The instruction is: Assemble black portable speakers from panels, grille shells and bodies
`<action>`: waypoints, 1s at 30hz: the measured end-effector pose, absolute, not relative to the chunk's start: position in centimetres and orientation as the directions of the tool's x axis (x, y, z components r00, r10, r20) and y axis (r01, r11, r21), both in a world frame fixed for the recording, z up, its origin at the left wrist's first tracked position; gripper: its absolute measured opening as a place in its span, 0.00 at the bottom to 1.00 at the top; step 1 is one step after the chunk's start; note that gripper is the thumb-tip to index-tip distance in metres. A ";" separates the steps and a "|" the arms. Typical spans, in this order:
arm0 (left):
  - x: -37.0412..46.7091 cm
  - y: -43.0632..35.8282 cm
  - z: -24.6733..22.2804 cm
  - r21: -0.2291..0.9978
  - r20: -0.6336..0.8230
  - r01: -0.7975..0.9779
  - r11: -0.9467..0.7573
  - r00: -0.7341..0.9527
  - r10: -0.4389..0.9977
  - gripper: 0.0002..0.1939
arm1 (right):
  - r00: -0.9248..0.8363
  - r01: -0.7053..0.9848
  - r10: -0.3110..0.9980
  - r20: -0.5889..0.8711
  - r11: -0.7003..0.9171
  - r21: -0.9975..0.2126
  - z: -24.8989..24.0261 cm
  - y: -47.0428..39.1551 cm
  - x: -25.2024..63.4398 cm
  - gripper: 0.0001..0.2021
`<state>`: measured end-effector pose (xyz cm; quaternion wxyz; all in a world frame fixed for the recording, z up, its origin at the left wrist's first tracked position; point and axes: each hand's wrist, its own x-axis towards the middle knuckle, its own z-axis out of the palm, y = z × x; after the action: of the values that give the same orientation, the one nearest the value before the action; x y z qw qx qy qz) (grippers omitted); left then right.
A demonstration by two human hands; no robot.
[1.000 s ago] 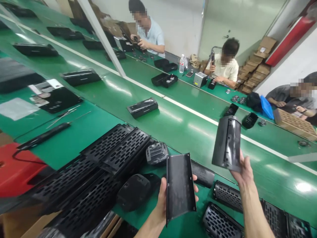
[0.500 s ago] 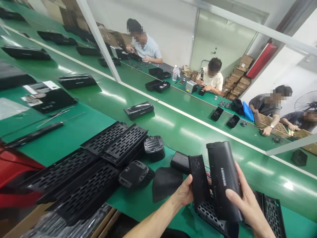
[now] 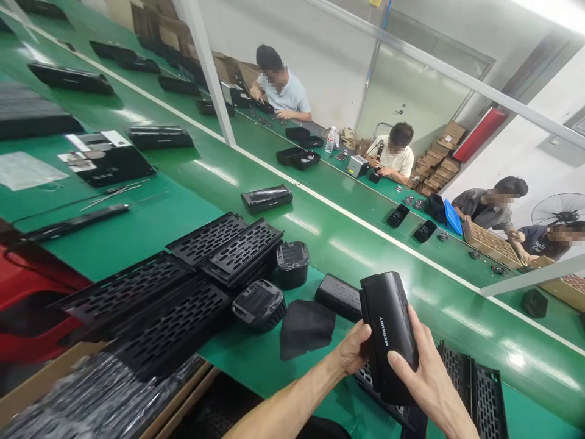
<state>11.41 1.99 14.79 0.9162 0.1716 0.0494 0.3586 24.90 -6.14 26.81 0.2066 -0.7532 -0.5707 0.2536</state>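
Note:
A black speaker shell (image 3: 387, 299) with white "MERKURY" lettering stands tilted between my hands. My right hand (image 3: 429, 363) is wrapped round its right side, the thumb lying across the front. On the other side, my left hand (image 3: 354, 347) grips the edge of a black panel (image 3: 369, 326) set against the shell's left edge; whether the two are joined I cannot tell. My left fingers are mostly hidden behind the parts. Beneath the shell lie perforated black panels (image 3: 457, 366). A piece of black cloth (image 3: 307, 329) and another black speaker body (image 3: 338, 296) lie just left.
Stacked perforated panels (image 3: 247, 247) and two black end pieces (image 3: 292, 262) sit left of my hands. An open carton (image 3: 50, 372) holds plastic-wrapped parts at lower left. Beyond, a green conveyor (image 3: 329, 225) carries black units; several people work across it.
The panel in my left hand and the shell in my right were apart; now they are pressed together. The shell has moved left, and the camera view has shifted slightly.

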 end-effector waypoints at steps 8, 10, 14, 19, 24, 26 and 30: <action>11.6 1.8 15.2 0.410 -0.030 -0.643 0.646 0.699 0.715 0.38 | 0.233 0.748 0.963 -0.133 -0.265 -0.608 26.6 -6.7 25.2 0.42; 11.6 1.9 15.5 0.421 -0.027 -0.635 0.648 0.705 0.708 0.38 | 0.234 0.758 0.965 -0.122 -0.259 -0.599 26.7 -6.9 25.3 0.42; 11.9 2.1 15.7 0.410 -0.005 -0.624 0.666 0.728 0.685 0.39 | 0.211 0.777 0.965 -0.156 -0.263 -0.572 27.2 -7.3 24.7 0.42; 12.7 2.0 15.9 0.371 -0.030 -0.610 0.700 0.745 0.666 0.39 | 0.276 0.763 0.948 -0.159 -0.317 -0.564 28.0 -6.4 23.6 0.44; 12.9 2.9 16.6 0.385 -0.136 -0.650 0.655 0.662 0.737 0.34 | 0.266 0.712 0.960 -0.089 -0.259 -0.652 27.7 -6.9 24.5 0.47; 12.8 3.3 17.0 0.402 -0.145 -0.673 0.621 0.623 0.769 0.33 | 0.357 0.682 0.934 0.022 -0.245 -0.689 26.1 -8.0 23.8 0.51; 13.1 3.3 17.7 0.449 -0.187 -0.697 0.559 0.538 0.822 0.32 | 0.593 0.625 0.762 0.262 -0.230 -0.746 21.7 -9.0 21.1 0.55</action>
<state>13.12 3.31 17.67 0.8617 0.1623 0.1918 0.4408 21.10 -8.96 21.70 0.4329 -0.7803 -0.4443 0.0789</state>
